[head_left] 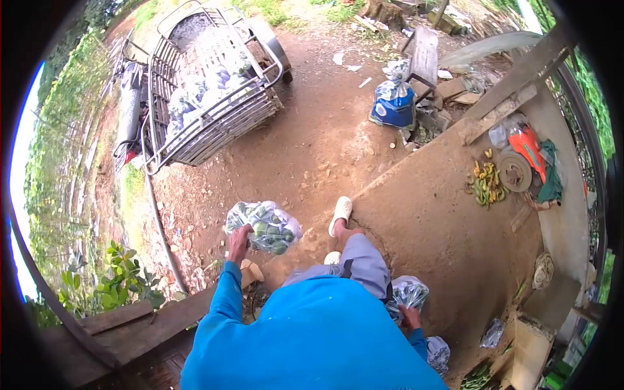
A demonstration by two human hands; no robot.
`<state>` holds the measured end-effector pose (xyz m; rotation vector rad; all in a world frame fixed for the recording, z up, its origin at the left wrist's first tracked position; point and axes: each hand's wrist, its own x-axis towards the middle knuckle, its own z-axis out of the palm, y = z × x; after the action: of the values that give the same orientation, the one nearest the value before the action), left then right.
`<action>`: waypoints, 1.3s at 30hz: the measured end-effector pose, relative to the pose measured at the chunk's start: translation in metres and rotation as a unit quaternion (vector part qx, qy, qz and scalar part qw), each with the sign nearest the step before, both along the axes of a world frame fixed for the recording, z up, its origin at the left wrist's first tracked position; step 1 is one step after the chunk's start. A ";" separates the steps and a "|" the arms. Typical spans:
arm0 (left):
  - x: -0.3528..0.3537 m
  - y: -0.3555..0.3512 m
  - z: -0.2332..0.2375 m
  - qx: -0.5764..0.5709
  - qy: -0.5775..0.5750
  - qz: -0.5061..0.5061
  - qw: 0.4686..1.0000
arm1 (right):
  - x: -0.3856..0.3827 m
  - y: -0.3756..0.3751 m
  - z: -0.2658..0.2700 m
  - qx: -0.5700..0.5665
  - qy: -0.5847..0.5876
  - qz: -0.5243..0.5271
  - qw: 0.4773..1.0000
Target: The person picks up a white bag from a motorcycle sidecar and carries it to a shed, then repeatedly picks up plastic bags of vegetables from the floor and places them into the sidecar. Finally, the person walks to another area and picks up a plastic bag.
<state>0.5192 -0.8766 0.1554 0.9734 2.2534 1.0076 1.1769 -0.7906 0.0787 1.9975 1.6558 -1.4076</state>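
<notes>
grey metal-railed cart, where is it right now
The cart stands upper left in the head view, beyond the clear plastic bag of green produce in the left hand.

Wd bench (425, 57); yel/grn pile (486, 185), prob. fruit, nr rnd disc (515, 172).

Left arm (223, 292) stretched forward and outward, the left hand (238, 242) curls in a grip, while the right hand (411, 317) (also gripping) hangs low, the right arm (418, 341) mostly out of sight.

Right-hand bag (411, 292) apparently part-hidden, blue shirt (318, 338) cut off
</notes>
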 end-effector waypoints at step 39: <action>-0.564 0.151 0.236 0.549 -0.278 0.383 0.688 | -1.223 0.664 0.314 -0.239 0.528 0.141 0.803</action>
<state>-0.0452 -0.7255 0.3916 -0.1228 1.3154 2.7208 -0.0461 -0.1263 0.3931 0.5908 1.4986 -2.6756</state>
